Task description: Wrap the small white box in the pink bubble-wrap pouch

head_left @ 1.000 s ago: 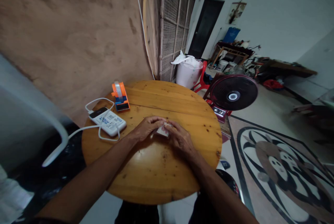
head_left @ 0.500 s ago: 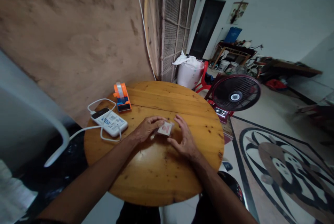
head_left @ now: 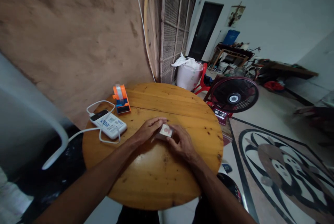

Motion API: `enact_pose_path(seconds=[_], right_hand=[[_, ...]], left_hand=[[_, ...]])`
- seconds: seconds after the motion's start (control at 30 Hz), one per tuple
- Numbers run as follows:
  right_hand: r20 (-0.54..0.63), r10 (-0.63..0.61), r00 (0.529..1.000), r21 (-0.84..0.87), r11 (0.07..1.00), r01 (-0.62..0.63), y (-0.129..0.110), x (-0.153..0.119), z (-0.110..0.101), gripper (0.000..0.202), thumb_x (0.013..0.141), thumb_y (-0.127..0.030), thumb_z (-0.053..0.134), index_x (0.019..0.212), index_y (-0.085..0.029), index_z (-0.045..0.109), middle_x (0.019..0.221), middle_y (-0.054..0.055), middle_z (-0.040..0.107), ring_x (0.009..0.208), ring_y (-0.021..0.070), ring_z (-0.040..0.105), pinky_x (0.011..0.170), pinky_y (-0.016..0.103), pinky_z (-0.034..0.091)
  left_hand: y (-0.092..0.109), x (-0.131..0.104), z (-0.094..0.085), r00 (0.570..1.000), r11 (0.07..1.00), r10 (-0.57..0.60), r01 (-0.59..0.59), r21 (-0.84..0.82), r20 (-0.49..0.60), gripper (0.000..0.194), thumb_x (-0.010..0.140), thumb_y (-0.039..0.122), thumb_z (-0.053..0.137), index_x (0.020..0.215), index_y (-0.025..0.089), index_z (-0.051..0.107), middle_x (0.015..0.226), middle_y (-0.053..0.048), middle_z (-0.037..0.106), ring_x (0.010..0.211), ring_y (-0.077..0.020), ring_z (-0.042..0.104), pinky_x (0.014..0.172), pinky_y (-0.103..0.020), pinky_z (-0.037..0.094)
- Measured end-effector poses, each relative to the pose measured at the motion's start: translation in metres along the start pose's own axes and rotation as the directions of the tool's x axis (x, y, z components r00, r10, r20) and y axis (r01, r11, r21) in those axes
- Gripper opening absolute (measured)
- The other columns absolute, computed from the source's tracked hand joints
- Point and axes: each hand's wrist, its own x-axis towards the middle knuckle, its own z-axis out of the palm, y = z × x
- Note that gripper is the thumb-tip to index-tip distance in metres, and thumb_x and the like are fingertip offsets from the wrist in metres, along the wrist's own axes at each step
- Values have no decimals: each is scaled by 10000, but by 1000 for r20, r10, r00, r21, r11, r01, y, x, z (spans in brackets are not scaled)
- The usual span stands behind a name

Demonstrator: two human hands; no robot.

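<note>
Between my hands, above the middle of the round wooden table, is a small pale block with a red print, like a deck of cards. Something see-through, like clear plastic, shows around its edges. My left hand grips it from the left, thumb along the near top corner. On the other side my right hand closes in with bent fingers at the right edge and the thumb against the lower right corner. Its underside is hidden.
At the table's left lie a white power bank with a looped white cable and an orange tape dispenser. A dark red fan stands beyond the right edge, near a white sack and a red chair.
My right hand has moved left, from apart with spread fingers to touching the block's right side. My left hand keeps its hold. The whole view has shifted slightly.
</note>
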Motion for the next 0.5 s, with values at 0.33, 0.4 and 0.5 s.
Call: enact_pose_path(seconds=[0.33,0.4,0.5], right_hand=[[-35,121,992,26,992,-120,14,-5,11,526,787,-320,615,1283,-183,508,1210,136,623,1086,275,586,934,463,467],[-31,122,992,31,992,-121,12,-4,10,512,783,-316,617,1267,-178,522,1201,136,628,1081,273,589,937,460,464],[-30,110,993,32,993,-109,11,-3,10,514,776,-320,628,1257,-168,528,1187,137,635,1064,269,595,932,454,466]], left_hand=[[7,-6,-3,962,911,245,-272,311,124,245,848,326,552,963,235,748,1274,-89,597,1223,-267,494,1087,-419,321],[7,-7,-3,958,888,249,-283,362,139,244,859,327,537,941,238,749,1271,-82,594,1220,-266,494,1084,-426,323],[11,-8,-3,954,874,255,-298,385,161,240,864,311,528,914,232,749,1284,-77,580,1235,-270,476,1085,-428,319]])
